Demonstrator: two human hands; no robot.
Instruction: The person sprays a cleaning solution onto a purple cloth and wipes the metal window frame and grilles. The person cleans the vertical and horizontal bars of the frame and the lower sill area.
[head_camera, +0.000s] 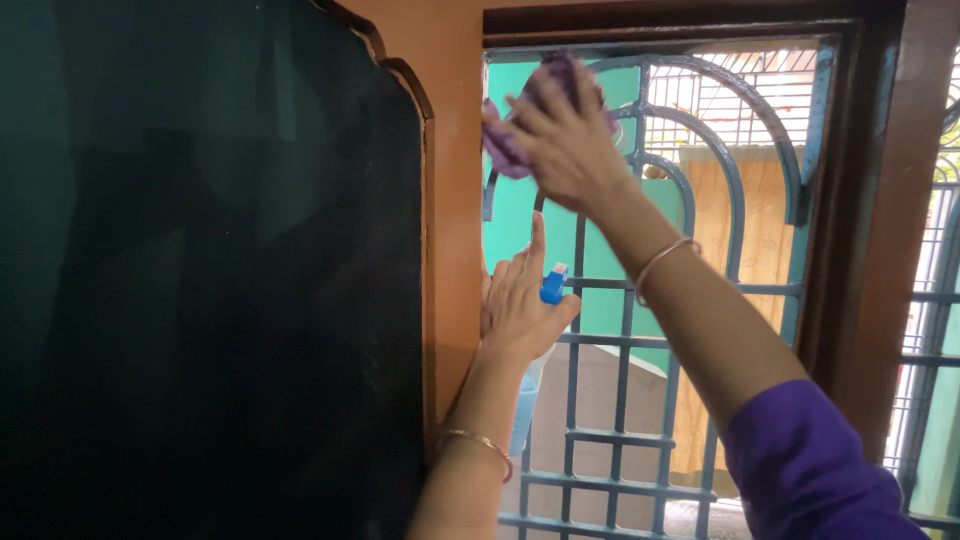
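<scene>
Right hand is pressing a bunched purple cloth to the upper window grille | left hand is gripping a blue-topped spray bottle lower, near frame | wiping is appearing underway; lower bars' cleanliness unclear.

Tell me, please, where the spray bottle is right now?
In the head view, the spray bottle is in the left hand, low and centre, by the window grille, below the right hand with its purple cloth.

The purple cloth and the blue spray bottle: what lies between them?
In the head view, only blue window grille bars lie between the purple cloth and the spray bottle; nothing else.
</scene>
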